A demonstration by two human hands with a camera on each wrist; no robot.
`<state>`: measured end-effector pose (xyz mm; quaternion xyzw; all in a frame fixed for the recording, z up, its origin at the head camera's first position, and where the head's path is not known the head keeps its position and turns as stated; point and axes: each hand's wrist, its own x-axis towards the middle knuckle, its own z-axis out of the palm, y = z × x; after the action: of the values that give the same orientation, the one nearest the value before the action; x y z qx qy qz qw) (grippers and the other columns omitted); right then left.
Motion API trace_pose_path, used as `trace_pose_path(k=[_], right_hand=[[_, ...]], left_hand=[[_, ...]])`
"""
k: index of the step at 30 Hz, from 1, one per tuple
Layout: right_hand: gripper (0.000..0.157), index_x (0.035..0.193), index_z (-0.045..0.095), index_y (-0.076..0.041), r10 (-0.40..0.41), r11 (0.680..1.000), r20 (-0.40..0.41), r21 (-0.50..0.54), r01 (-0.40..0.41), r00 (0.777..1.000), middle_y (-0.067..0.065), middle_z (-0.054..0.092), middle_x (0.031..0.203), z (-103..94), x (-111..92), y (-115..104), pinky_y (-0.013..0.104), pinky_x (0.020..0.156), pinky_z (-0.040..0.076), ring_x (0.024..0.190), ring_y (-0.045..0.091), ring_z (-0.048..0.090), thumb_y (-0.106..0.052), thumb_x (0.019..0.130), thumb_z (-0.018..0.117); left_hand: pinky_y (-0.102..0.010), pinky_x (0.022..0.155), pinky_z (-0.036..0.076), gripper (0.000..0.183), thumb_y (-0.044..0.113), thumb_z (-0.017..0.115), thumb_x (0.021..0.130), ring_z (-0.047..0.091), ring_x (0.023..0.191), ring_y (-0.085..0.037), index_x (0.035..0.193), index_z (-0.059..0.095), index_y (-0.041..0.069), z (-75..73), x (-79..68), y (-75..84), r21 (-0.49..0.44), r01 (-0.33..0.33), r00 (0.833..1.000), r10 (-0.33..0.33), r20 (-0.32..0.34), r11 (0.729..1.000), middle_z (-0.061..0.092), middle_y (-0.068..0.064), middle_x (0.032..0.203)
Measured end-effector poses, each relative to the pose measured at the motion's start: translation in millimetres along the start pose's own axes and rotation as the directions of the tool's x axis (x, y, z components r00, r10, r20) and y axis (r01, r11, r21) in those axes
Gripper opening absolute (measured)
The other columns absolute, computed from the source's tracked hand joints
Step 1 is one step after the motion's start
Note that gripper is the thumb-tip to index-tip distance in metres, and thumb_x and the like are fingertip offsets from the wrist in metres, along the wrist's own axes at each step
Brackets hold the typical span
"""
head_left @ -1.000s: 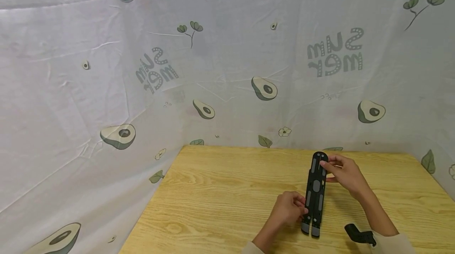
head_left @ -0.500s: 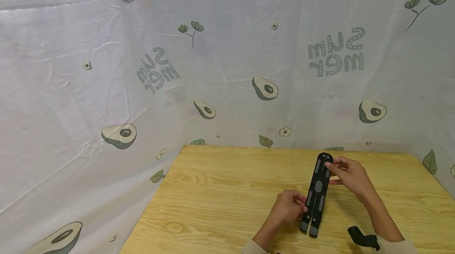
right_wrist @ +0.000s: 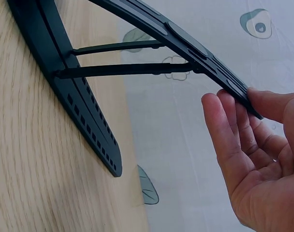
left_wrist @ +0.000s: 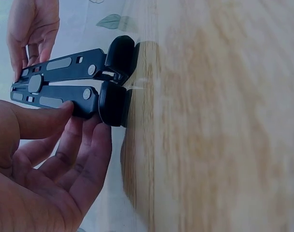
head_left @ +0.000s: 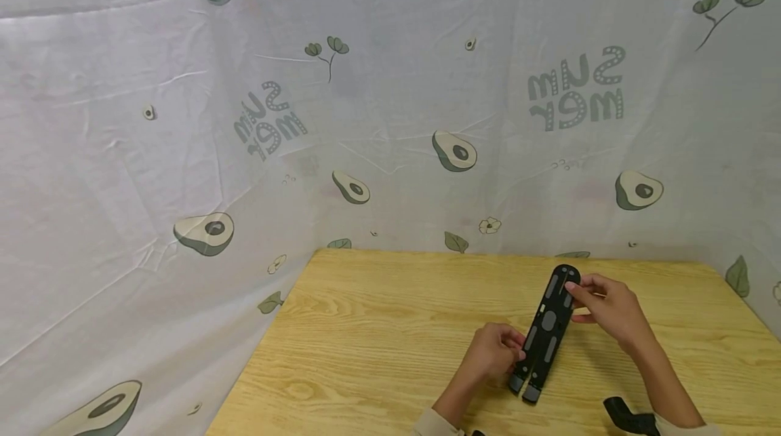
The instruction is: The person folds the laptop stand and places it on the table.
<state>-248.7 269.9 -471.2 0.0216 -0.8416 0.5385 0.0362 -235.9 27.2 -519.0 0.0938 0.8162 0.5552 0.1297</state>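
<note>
The stand (head_left: 549, 321) sits on the bench (head_left: 366, 327), its far end swung further right than a second ago; I judge I'm turning it. My left hand (head_left: 491, 351) is clamped on its near end, right hand (head_left: 615, 312) towards its far end.

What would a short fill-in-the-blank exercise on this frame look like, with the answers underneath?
1. The ____ hand pinches the rounded end of the black laptop stand.
2. In the right wrist view, ____ struts link the stand's lower and upper parts.
3. The large halved fruits printed on the backdrop are ____.
4. The mirrored word printed there reads ____.

Missing words: right; two; avocados; summer.
</note>
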Motion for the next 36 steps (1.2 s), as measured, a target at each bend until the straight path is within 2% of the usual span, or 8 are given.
trace_pose_path(k=[10,19,24,31,36], right_hand=[[0.041,0.120,0.062,0.008,0.007,1.000,-0.009,-0.003,-0.007,1.000,0.008,0.071,0.096,-3.4,-7.3,0.6,0.037,0.076,0.068,0.084,0.011,0.074,-0.032,0.112,0.060],[0.041,0.119,0.064,0.010,-0.002,1.000,-0.020,-0.005,0.002,1.000,0.016,0.072,0.096,-4.0,-9.1,2.1,0.038,0.073,0.068,0.081,0.013,0.075,-0.031,0.112,0.060],[0.042,0.119,0.064,0.010,0.003,1.000,-0.018,-0.005,-0.003,1.000,0.013,0.073,0.094,-5.0,-9.1,4.1,0.037,0.073,0.068,0.080,0.014,0.075,-0.032,0.112,0.060],[0.043,0.115,0.065,0.008,0.025,0.999,-0.018,-0.023,-0.025,1.000,0.013,0.074,0.093,-5.6,-11.5,4.2,0.036,0.072,0.068,0.080,0.017,0.077,-0.034,0.112,0.060],[0.042,0.112,0.066,0.007,0.022,0.998,-0.029,-0.056,-0.023,0.999,0.011,0.076,0.092,-6.7,-14.1,4.3,0.034,0.070,0.067,0.079,0.014,0.076,-0.035,0.112,0.059]], left_hand=[[-0.022,0.054,0.051,0.015,-0.008,0.074,0.094,0.059,0.059,-0.008,0.095,0.079,0.006,0.7,1.9,0.4,0.000,0.006,1.000,-0.006,0.005,1.000,0.069,0.002,0.074],[-0.020,0.053,0.051,0.013,-0.007,0.077,0.092,0.058,0.059,-0.006,0.096,0.080,0.005,-0.2,5.3,-3.0,0.019,-0.043,0.999,0.043,0.002,0.999,0.071,-0.001,0.077],[-0.020,0.054,0.052,0.013,-0.006,0.078,0.092,0.059,0.060,-0.005,0.097,0.081,0.006,-1.0,6.8,-3.9,0.032,-0.055,0.998,0.055,-0.003,0.998,0.072,-0.001,0.078],[-0.020,0.054,0.050,0.013,-0.008,0.077,0.092,0.058,0.060,-0.006,0.096,0.081,0.004,-3.1,8.2,-4.5,0.003,-0.051,0.999,0.051,0.005,0.999,0.072,0.000,0.077],[-0.019,0.054,0.049,0.012,-0.007,0.076,0.093,0.057,0.060,-0.005,0.097,0.080,0.003,-4.5,10.4,-5.0,0.013,-0.062,0.998,0.062,0.013,0.998,0.070,0.002,0.077]])
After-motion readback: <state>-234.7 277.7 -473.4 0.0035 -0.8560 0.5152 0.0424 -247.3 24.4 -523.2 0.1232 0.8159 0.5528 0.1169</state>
